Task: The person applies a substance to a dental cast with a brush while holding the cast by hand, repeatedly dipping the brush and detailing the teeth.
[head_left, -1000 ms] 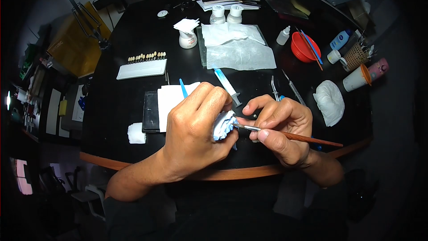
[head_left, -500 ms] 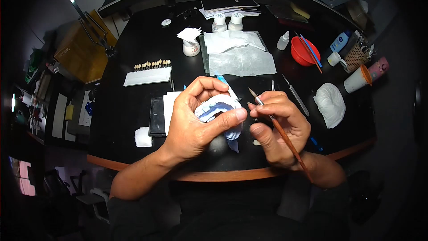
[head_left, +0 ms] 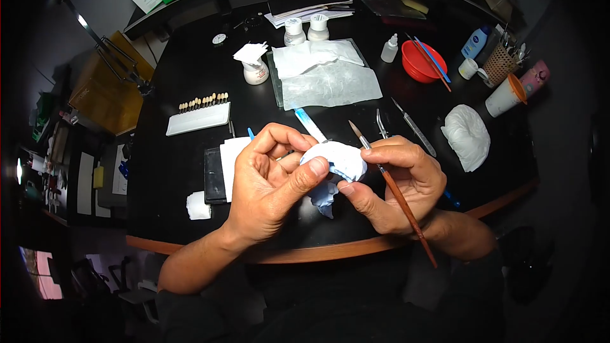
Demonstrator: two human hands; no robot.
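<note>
A white dental cast (head_left: 343,154) sits between my two hands over the near part of the table. My left hand (head_left: 264,181) grips it from the left, thumb on top. On the right side, the thumb and forefinger of my right hand (head_left: 410,181) touch the cast's edge. That same hand also holds a wooden-handled brush (head_left: 398,195), its tip pointing up and away. Just under the cast lies a blue-grey piece (head_left: 324,198), partly hidden; I cannot tell what it is. A blue-and-white strip-like tool (head_left: 309,124) lies behind the cast.
A tooth shade guide (head_left: 198,119) lies left. Paper sheets (head_left: 330,86) cover a glass plate beyond my hands. Rightward are a red bowl (head_left: 416,71) with brushes across it, a dropper bottle (head_left: 389,49), a slim metal tool (head_left: 416,130) and a wad of tissue (head_left: 467,140).
The cast has been turned so its tooth side no longer faces me. My right hand has come left and now touches it, brush still held. The whole view has shifted slightly.
</note>
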